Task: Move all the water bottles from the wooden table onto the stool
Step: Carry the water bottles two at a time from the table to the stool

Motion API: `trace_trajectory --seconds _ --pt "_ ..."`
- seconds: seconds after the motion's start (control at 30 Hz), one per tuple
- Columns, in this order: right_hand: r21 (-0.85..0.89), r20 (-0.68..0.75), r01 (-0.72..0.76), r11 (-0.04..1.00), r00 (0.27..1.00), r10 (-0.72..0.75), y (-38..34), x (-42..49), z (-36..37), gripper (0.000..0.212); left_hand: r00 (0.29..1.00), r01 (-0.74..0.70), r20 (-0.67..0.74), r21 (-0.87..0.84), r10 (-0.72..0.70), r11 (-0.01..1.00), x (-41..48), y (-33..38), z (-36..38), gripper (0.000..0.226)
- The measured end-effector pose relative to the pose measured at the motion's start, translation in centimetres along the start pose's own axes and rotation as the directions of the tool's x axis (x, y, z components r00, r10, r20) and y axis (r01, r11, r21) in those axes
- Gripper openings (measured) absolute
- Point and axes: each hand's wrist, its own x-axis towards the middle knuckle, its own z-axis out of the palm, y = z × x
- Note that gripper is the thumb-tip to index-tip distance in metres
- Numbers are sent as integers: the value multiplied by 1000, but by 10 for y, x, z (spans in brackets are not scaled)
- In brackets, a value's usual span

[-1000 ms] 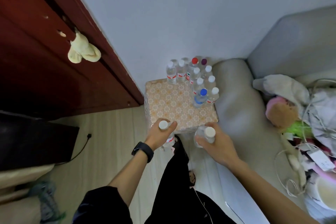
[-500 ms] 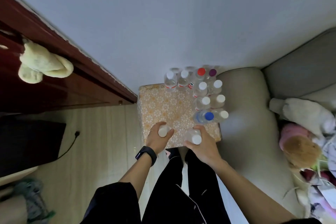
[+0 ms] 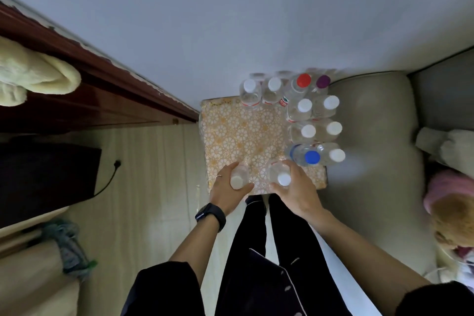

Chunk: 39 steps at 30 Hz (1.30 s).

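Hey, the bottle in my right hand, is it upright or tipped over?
Upright. The bottle shows its white cap facing up at the camera, body below, over the stool; the right hand grips it.

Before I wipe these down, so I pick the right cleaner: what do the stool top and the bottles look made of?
The stool top looks like glossy vinyl or coated fabric: its floral print shows sheen. The bottles look like thin clear plastic, see-through walls; their caps seem opaque moulded plastic.
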Motion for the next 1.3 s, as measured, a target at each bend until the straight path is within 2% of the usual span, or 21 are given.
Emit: trace_trajectory --seconds 0.07,0.17,0.23,0.33,0.5,0.67,0.83,1.03,1.2,1.3 --pt "-85 6 31 996 1000 -30 0 -5 -7 57 999 -40 -15 106 42 994 -7 -2 -4 72" --pt "-232 12 118 965 993 -119 -2 -15 -15 46 992 -112 -25 295 124 949 -18 -3 -8 55" --pt "-362 31 137 922 990 -135 -5 -20 -19 48 988 -121 -51 346 148 930 -23 -3 -10 44" --pt "-495 78 150 856 989 -128 -12 -23 -22 51 986 -122 -61 371 155 921 -26 -5 -10 41" --pt "-504 71 163 848 987 -147 -20 -15 -21 42 984 -146 -47 349 173 926 -18 -2 -8 36" --pt "-468 -61 145 872 979 -196 -36 -1 -35 35 953 -223 -108 377 282 899 6 22 -10 35" --pt "-449 -107 156 880 968 -226 -50 15 -48 29 950 -217 -136 368 283 904 34 48 -13 37" --pt "-401 -174 189 896 945 -277 -73 51 -66 33 918 -297 -144 369 370 880 66 84 -15 37" --pt "-466 -148 196 863 944 -295 -84 89 -76 46 924 -284 -144 361 354 888 94 103 -17 39" --pt "-477 -103 162 864 966 -238 -86 107 -80 45 924 -288 -138 363 357 886 105 112 -16 39"
